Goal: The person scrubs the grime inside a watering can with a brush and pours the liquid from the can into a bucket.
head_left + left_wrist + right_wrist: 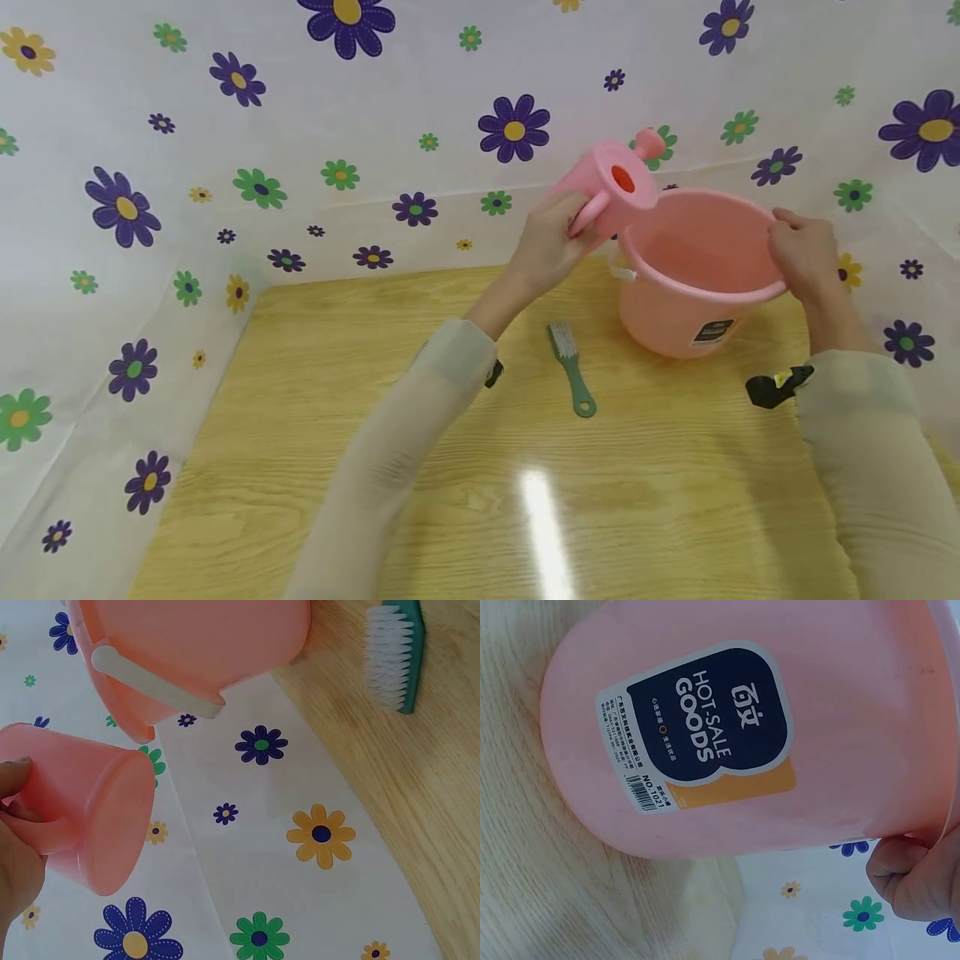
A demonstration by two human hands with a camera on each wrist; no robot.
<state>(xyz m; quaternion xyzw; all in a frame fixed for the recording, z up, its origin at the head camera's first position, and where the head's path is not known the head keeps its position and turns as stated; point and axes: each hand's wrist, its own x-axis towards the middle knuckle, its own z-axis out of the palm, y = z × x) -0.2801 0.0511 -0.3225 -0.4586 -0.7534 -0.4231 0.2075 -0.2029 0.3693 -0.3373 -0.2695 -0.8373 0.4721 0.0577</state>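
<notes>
My left hand grips the handle of a pink watering can, raised and tilted toward the bucket. The can's round sprinkler head points to the right, above the bucket's far left rim. In the left wrist view the can's flat base faces the camera. A pink bucket stands on the table at the right. My right hand holds its right rim, fingers curled over the edge. In the right wrist view a dark label shows on the bucket's side.
A green brush with white bristles lies on the wooden table, left of the bucket. A white handle hangs at the bucket's side. Behind the table rises a white flowered sheet, close to the bucket and can.
</notes>
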